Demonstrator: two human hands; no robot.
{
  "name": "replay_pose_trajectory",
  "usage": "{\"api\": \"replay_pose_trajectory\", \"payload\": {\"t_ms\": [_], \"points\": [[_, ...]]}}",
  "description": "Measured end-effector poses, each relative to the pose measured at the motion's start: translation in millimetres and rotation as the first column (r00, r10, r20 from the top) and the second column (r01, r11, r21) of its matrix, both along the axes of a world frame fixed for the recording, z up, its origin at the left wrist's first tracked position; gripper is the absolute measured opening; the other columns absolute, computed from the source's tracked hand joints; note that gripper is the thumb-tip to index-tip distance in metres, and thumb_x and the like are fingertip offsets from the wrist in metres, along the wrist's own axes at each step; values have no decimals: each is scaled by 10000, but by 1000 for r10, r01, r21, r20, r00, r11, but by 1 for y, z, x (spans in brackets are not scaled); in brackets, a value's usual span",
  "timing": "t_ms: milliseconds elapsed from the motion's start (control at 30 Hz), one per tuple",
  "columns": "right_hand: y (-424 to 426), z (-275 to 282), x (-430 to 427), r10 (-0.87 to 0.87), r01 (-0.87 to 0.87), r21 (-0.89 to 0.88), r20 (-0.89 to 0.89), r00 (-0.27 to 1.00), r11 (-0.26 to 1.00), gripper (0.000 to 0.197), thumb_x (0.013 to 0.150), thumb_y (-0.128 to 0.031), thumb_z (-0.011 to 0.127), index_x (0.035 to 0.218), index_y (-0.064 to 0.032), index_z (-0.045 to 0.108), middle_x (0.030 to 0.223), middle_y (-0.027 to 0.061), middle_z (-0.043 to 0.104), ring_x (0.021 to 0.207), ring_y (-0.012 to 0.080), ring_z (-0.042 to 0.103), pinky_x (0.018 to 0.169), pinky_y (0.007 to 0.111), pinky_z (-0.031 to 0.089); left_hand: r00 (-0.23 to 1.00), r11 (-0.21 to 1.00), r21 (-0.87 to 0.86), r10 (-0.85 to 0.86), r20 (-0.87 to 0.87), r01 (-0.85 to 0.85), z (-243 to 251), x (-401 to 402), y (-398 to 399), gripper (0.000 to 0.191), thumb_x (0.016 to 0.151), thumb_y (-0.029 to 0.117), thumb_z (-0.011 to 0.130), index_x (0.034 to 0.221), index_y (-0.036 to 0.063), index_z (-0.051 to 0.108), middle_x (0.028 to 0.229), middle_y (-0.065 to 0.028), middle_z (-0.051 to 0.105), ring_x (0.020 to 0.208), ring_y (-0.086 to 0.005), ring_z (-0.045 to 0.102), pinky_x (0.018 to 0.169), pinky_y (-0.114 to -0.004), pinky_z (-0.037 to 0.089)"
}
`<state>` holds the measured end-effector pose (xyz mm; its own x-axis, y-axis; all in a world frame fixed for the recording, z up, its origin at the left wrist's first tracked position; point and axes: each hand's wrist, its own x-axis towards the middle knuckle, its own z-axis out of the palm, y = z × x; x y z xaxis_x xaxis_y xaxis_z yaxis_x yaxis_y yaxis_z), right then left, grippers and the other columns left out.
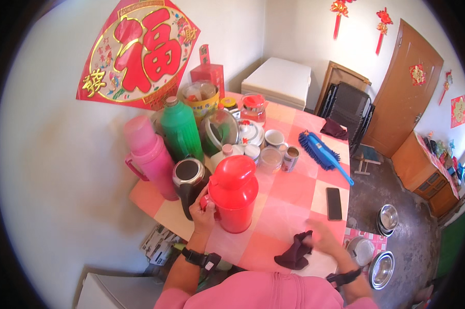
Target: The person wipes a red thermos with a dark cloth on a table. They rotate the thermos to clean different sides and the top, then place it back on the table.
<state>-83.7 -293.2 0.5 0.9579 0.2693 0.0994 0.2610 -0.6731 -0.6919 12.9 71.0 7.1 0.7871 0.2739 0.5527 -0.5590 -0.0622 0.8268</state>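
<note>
A red thermos flask point(236, 197) stands near the front of a checked tablecloth point(282, 208), and my left hand point(203, 212) grips its handle. A black and steel kettle point(190, 174) is just left of it, with a pink thermos point(151, 154) and a green thermos point(182, 131) behind. My right hand point(322, 237), somewhat blurred, is at the right edge of a crumpled dark cloth point(295, 253); its fingers look spread, and whether they touch the cloth is unclear. Further right lies a black smartphone point(334, 204), with a blue microfibre duster point(321, 150) beyond it.
Behind the red thermos crowd a glass lid point(220, 131), a lidded white pot point(249, 133), a mug point(274, 138), a plastic tub point(271, 159) and a can point(290, 158). Another dark cloth point(334, 129) lies at the far right edge. Steel bowls point(381, 269) are beside the table, lower right.
</note>
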Motion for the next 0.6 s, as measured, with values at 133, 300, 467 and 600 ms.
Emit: {"api": "replay_pose_trajectory", "payload": {"t_ms": [133,300,467,600], "points": [[24,-94,-32,226,-181,-553,13,974,813,654,648,-547,659,1199,-223,522,1343,178,342,1258,351,282,880,678,221,1000,999,-32,-15,-22,14,2,0,-2,646,804,472,598,1189,-38,507,782,23,569,604,-32,448,535,-178,392],[17,-141,-4,186,-158,-182,150,971,970,362,688,-267,714,1015,-147,615,1119,129,511,1123,305,442,916,504,347,999,999,-40,4,-51,-6,-8,-6,11,629,805,449,609,1185,-43,512,803,8,587,637,-37,476,562,-179,408],[70,1,48,-134,49,217,394,909,975,342,658,-76,718,986,-90,620,1025,128,545,918,287,568,771,349,479,999,999,-36,-29,14,30,-14,5,-3,587,806,388,631,1184,-46,513,927,-56,631,790,-81,554,724,-228,456],[140,123,74,136,-415,229,718,683,880,456,592,-31,753,1017,-108,607,1135,160,504,980,268,554,786,365,460,996,997,-54,-66,-53,63,-16,2,2,527,814,310,628,1177,-54,513,987,-77,630,866,-99,558,797,-248,444]]}}
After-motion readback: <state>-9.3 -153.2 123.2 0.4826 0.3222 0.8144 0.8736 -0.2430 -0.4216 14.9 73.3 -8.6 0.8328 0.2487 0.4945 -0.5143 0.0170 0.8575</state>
